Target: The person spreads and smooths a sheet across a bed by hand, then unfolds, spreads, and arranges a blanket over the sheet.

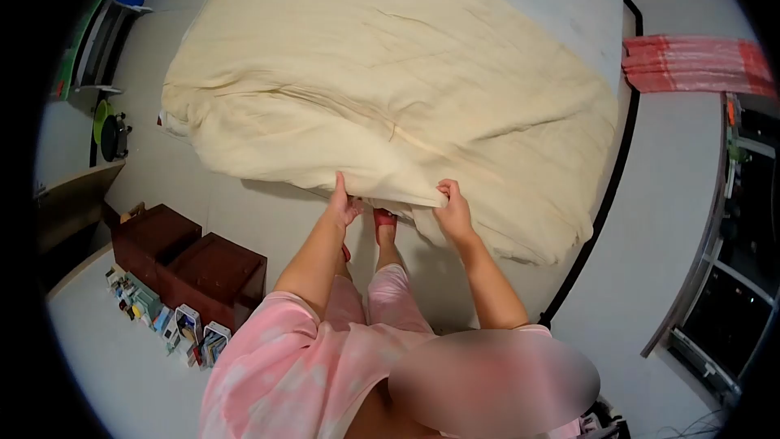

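A wrinkled cream bed cover lies across the bed, its near edge hanging toward my feet. My right hand is closed on that edge, fingers curled over the cloth, which is drawn into a fold there. To its left, my left hand is at the same edge, thumb pointing up against the cloth and the other fingers lower down, partly out of sight. Between the two hands the hem stretches slightly raised. At the far right, a pale bluish-white bed surface shows beyond the cover.
Dark red-brown cabinets stand on the left, with small items alongside. A red shoe is on my foot below the bed edge. To the right are a window and a pink-red curtain. A green round object stands at far left.
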`<state>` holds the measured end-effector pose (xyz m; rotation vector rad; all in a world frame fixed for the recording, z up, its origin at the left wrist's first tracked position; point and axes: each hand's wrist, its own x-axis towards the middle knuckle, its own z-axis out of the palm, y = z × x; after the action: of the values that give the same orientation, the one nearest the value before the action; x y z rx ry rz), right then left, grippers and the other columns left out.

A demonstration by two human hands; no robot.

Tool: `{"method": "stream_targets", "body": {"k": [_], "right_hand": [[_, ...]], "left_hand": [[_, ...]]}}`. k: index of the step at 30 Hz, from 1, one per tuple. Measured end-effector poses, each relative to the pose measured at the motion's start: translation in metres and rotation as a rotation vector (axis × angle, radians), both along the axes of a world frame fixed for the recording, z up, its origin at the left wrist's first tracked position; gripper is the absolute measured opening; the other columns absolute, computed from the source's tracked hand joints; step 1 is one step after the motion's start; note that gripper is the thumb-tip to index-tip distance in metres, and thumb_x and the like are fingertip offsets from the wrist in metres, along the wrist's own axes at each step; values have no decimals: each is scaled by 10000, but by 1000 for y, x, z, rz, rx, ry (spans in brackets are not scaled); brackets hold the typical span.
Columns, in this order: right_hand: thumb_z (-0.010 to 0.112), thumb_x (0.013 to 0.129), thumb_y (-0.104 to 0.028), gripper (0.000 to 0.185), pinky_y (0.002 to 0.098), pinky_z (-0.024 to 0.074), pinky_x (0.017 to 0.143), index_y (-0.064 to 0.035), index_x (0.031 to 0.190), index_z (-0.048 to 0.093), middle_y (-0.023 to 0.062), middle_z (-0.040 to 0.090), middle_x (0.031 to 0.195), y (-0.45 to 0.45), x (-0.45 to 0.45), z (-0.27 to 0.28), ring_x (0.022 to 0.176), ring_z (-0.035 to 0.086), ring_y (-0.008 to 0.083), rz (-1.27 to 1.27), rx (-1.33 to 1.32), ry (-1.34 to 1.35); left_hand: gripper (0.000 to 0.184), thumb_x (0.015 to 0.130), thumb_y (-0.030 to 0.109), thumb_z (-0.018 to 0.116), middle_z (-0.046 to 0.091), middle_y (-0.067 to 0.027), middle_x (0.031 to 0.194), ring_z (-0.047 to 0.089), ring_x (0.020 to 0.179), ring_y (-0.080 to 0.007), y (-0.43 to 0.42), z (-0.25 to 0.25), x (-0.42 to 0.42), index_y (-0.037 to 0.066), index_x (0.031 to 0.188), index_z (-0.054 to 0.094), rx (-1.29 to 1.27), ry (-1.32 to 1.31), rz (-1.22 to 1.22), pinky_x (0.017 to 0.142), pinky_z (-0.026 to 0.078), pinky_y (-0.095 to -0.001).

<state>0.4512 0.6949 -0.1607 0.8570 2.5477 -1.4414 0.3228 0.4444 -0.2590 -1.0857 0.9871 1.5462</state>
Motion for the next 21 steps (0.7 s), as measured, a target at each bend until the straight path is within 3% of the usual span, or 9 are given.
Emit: {"method": "stream_targets", "body": {"k": [3,6,9,13,21], "right_hand": [[594,659,40,468,327,455,824,-54,1098,461,144,613,977,-20,14,9,959,597,276,-5,27,45],[594,656,42,461,328,456,825,-50,1090,469,146,613,977,-38,21,11,956,595,280,1,45,68],[599,656,41,454,337,458,820,-53,1083,476,148,612,970,-53,25,8,947,593,290,22,70,74],[611,652,37,449,351,463,806,-58,1071,480,147,610,953,-71,25,10,928,589,306,19,75,101],[622,626,43,462,353,470,786,-62,1053,481,139,606,924,-80,30,8,901,593,301,14,121,166]], "left_hand": [[477,882,420,525,556,-100,1163,557,1008,-282,-4,-3,-11,58,1192,494,64,163,398,851,481,-428],[394,859,296,591,587,-109,1123,574,1018,-247,-35,-6,-30,32,1144,525,19,215,433,859,501,-380],[343,854,232,590,610,-104,1077,599,968,-246,-53,30,-41,16,1115,539,-5,232,397,817,524,-362],[363,869,243,563,589,-111,1127,587,1008,-243,-74,49,-43,12,1145,523,21,248,341,851,519,-363],[338,874,251,559,615,-95,1068,608,950,-221,-91,72,-35,13,1112,533,-3,250,249,797,532,-334]]}}
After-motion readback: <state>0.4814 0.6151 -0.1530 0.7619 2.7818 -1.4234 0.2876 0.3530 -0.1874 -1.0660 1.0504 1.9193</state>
